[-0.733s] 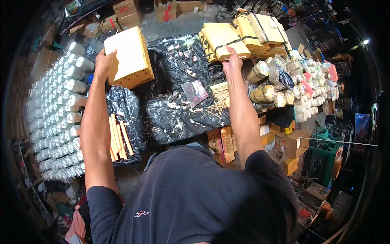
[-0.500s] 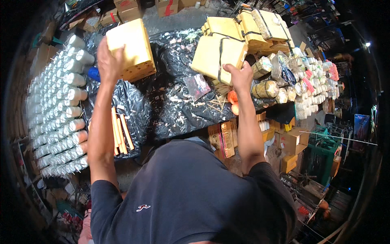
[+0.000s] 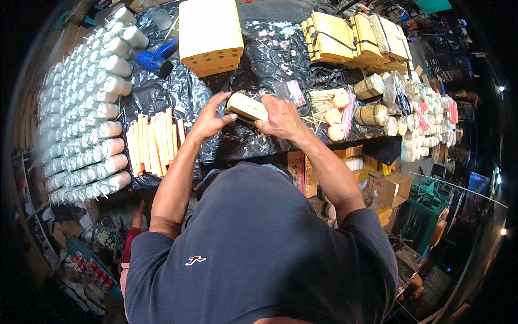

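Note:
Between my hands, over the black plastic sheet, a pale yellow block (image 3: 246, 106) stands on edge with its narrow side up. My left hand (image 3: 211, 116) clasps its left end, thumb and fingers on either side. Over its right end lies my right hand (image 3: 281, 117), fingers bent round it. Farther off, a bigger yellow block (image 3: 210, 32) with round holes in its near side rests on the sheet. Orange candle sticks (image 3: 154, 143) lie side by side, nearest my left forearm.
White cylindrical candles (image 3: 108, 108) stand in rows at the left. A blue handled tool (image 3: 154, 63) lies by them. Strapped yellow blocks (image 3: 332, 40) sit at the far right, with round orange pieces (image 3: 335, 116), thin sticks (image 3: 320, 102) and wrapped bundles (image 3: 372, 116) nearer.
My left hand has left the holed block and come to the strapped block my right hand held. That block is now nearer me, turned on edge between both hands. The view has shifted.

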Motion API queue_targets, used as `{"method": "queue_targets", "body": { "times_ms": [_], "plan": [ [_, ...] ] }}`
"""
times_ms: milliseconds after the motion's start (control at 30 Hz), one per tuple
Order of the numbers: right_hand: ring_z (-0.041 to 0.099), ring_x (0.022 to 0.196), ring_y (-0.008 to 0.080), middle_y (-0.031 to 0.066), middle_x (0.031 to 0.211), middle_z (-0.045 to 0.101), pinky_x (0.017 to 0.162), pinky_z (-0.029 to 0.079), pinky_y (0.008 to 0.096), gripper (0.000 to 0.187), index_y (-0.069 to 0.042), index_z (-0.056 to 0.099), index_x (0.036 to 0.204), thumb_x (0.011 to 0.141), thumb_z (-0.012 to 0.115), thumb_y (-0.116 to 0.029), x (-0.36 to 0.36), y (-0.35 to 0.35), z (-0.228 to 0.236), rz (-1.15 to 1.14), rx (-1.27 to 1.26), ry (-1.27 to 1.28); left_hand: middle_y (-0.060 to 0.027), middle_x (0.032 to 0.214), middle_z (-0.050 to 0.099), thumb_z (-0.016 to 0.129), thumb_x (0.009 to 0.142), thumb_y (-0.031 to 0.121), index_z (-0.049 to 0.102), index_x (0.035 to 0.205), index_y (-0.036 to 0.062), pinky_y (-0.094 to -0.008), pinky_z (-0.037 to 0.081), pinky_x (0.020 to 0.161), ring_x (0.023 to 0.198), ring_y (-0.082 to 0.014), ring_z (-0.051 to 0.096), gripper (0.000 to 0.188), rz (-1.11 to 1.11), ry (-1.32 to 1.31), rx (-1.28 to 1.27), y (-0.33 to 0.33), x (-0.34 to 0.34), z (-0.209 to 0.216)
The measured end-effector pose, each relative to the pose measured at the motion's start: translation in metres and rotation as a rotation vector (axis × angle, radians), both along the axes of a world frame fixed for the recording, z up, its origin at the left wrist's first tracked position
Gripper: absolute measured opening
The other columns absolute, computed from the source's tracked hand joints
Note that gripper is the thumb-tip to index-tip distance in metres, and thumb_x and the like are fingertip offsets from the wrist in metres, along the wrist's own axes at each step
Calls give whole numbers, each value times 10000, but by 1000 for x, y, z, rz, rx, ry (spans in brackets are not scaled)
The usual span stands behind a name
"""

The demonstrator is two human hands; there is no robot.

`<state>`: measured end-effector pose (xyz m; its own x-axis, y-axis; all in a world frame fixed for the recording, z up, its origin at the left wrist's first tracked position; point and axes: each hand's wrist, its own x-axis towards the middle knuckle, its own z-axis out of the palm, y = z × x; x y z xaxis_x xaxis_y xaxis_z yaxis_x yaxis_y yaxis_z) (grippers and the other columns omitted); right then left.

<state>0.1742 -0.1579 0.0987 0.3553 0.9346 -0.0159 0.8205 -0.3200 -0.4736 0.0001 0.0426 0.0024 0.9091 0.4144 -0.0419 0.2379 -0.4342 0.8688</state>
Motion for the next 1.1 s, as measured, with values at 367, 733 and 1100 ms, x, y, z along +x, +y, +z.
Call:
{"method": "queue_targets", "body": {
  "times_ms": [367, 733, 1100],
  "plan": [
    [746, 855, 416, 231, 928, 737, 745, 597, 518, 533, -18, 524, 1067, 774, 848, -322, -41, 27, 5, -65, -239, -97, -1, 836, 669, 592, 1083, 169, 714, 1057, 8, -266, 409, 583, 647, -71, 501, 204, 61, 317, -570, 44, 17, -45],
    [742, 787, 414, 210, 923, 749, 695, 596, 502, 803, 10, 533, 1201, 729, 902, -524, -37, 24, 2, -19, -183, -113, -96, 804, 694, 613, 1034, 197, 685, 989, -31, -341, 509, 689, 740, -148, 618, 243, 12, -142, -61, 4, 20, 118],
    [738, 873, 366, 240, 817, 719, 809, 564, 476, 654, 12, 704, 996, 1114, 387, -548, -10, 6, -35, -172, 115, 565, -208, 1188, 673, 601, 1048, 262, 628, 1303, 13, -455, 487, 1009, 1140, -381, 639, 358, -80, -176, 261, -7, 8, 44]
  ]
}}
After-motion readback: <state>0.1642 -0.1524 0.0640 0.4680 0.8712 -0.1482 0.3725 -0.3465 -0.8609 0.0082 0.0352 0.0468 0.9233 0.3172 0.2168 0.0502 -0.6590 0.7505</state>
